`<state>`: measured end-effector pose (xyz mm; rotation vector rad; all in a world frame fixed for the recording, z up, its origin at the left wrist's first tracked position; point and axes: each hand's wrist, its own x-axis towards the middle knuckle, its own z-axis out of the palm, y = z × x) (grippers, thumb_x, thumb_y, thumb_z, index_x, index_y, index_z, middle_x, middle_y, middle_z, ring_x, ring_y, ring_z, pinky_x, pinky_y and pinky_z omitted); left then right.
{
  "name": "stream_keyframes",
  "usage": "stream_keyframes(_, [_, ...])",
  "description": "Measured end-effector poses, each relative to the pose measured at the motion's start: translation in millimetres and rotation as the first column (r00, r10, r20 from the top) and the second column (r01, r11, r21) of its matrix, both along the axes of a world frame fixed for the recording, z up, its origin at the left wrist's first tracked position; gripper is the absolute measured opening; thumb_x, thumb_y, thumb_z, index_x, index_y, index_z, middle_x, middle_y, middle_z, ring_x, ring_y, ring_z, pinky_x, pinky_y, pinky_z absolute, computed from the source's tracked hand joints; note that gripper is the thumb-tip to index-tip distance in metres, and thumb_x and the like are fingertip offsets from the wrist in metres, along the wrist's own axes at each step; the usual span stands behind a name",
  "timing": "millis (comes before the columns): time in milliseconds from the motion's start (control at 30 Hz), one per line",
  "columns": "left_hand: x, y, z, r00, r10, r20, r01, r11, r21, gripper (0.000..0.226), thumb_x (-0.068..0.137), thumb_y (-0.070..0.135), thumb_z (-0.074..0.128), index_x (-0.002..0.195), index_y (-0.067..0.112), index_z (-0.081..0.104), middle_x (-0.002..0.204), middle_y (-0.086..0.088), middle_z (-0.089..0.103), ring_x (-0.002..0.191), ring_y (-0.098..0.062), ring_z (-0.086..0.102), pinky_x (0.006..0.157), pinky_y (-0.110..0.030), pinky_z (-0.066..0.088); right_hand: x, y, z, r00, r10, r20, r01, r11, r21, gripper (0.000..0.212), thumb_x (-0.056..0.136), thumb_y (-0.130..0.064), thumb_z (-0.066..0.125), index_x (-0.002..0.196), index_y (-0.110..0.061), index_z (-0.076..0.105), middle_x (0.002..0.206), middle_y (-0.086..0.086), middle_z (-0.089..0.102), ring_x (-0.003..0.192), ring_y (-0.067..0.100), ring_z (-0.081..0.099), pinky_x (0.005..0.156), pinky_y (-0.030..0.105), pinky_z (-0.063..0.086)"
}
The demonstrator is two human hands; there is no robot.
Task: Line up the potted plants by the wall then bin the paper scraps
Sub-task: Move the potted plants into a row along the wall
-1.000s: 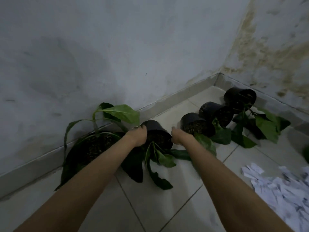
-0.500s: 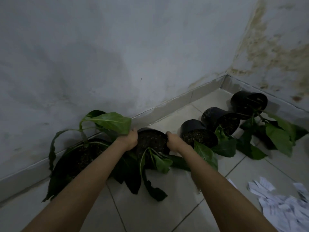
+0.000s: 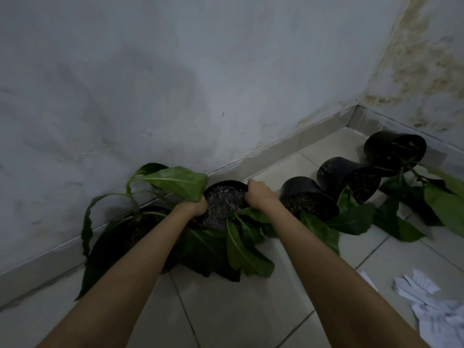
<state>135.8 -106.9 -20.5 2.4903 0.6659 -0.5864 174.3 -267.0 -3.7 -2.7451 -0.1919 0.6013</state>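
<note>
Both hands clasp one black pot by its rim — the left hand curled on the near-left edge, the right hand on the right edge. It sits close by the wall, between a leafy pot and three tipped pots. Paper scraps lie on the tiles, well to the right.

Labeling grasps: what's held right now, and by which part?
One black plant pot, gripped by its rim: left hand on the rim's left side, right hand on its right side. Fingertips are hidden.
</note>
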Motion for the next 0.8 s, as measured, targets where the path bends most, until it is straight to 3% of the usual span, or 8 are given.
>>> stream_keyframes(100, [-5, -3, -2, 0.997, -0.033, 0.064, 0.032, 0.999, 0.017, 0.04, 0.101, 0.012, 0.025, 0.137, -0.004, 0.035, 0.15, -0.019, 0.029, 0.137, -0.03, 0.031, 0.114, -0.028, 0.019, -4, 4, -3, 0.997, 0.067, 0.044, -0.065, 0.997, -0.047, 0.038, 0.097, -0.013, 0.036, 0.134, -0.002, 0.037, 0.135, 0.02, 0.047, 0.128, 0.035, 0.04, 0.115, 0.055, 0.013])
stream_keyframes(200, [-10, -3, -10, 0.996, 0.012, 0.089, -0.009, 1.0, -0.029, 0.043, 0.101, 0.014, 0.028, 0.141, 0.0, 0.03, 0.153, -0.015, 0.026, 0.141, -0.027, 0.026, 0.114, -0.027, 0.015, -17, 0, -14, 0.96, 0.11, 0.258, -0.099, 0.994, -0.054, 0.045, 0.096, -0.013, 0.035, 0.14, -0.004, 0.03, 0.143, 0.016, 0.039, 0.138, 0.033, 0.026, 0.116, 0.053, 0.006])
stream_keyframes(300, [-11, -5, -9, 0.994, -0.019, 0.105, 0.023, 0.999, -0.034, 0.044, 0.101, 0.011, 0.021, 0.145, 0.001, 0.022, 0.156, -0.015, 0.015, 0.144, -0.026, 0.018, 0.116, -0.026, 0.008, -33, -10, -25, 0.91, -0.01, 0.415, -0.042, 0.992, 0.116, 0.041, 0.097, -0.014, 0.035, 0.138, -0.007, 0.037, 0.141, 0.014, 0.042, 0.137, 0.029, 0.028, 0.118, 0.047, 0.009])
stream_keyframes(400, [-12, -6, -9, 0.995, -0.055, 0.087, 0.054, 0.998, 0.009, 0.045, 0.102, 0.012, 0.02, 0.145, 0.001, 0.018, 0.157, -0.015, 0.011, 0.144, -0.026, 0.014, 0.116, -0.026, 0.007, -50, -18, -34, 0.867, -0.225, 0.445, 0.05, 0.927, 0.372, 0.035, 0.098, -0.014, 0.038, 0.13, -0.003, 0.046, 0.13, 0.018, 0.049, 0.126, 0.03, 0.037, 0.112, 0.039, 0.025])
stream_keyframes(500, [-14, -9, -11, 0.99, -0.12, 0.076, 0.112, 0.989, 0.095, 0.043, 0.101, 0.012, 0.024, 0.143, 0.001, 0.026, 0.154, -0.014, 0.021, 0.142, -0.028, 0.021, 0.116, -0.027, 0.011, -69, -23, -39, 0.782, -0.499, 0.373, 0.264, 0.808, 0.527, 0.032, 0.096, -0.012, 0.042, 0.126, -0.003, 0.048, 0.128, 0.019, 0.046, 0.124, 0.03, 0.034, 0.102, 0.034, 0.029])
stream_keyframes(600, [-16, -10, -10, 0.99, -0.143, -0.006, 0.141, 0.97, 0.198, 0.045, 0.099, 0.02, 0.031, 0.141, 0.004, 0.033, 0.15, -0.015, 0.031, 0.138, -0.029, 0.03, 0.114, -0.031, 0.022, -81, -25, -42, 0.726, -0.677, 0.119, 0.516, 0.651, 0.557, 0.029, 0.095, -0.015, 0.043, 0.122, -0.005, 0.049, 0.129, 0.02, 0.046, 0.122, 0.034, 0.036, 0.1, 0.038, 0.03])
stream_keyframes(733, [-22, -18, 5, 0.978, -0.16, -0.136, 0.197, 0.925, 0.326, 0.047, 0.098, 0.026, 0.031, 0.141, 0.008, 0.033, 0.15, -0.015, 0.029, 0.139, -0.032, 0.028, 0.114, -0.038, 0.022, -89, -13, -52, 0.759, -0.623, -0.187, 0.63, 0.632, 0.45, 0.032, 0.096, -0.033, 0.039, 0.097, -0.007, 0.059, 0.122, 0.02, 0.058, 0.116, 0.036, 0.049, 0.098, 0.04, 0.041])
stream_keyframes(800, [-25, -16, 11, 0.953, -0.229, -0.196, 0.285, 0.898, 0.335, 0.044, 0.098, 0.025, 0.03, 0.137, 0.008, 0.039, 0.148, -0.015, 0.034, 0.135, -0.031, 0.034, 0.112, -0.039, 0.028, -90, -4, -48, 0.775, -0.575, -0.262, 0.625, 0.633, 0.458, 0.044, 0.097, -0.036, 0.035, 0.101, 0.0, 0.061, 0.121, 0.022, 0.059, 0.115, 0.037, 0.052, 0.101, 0.044, 0.041])
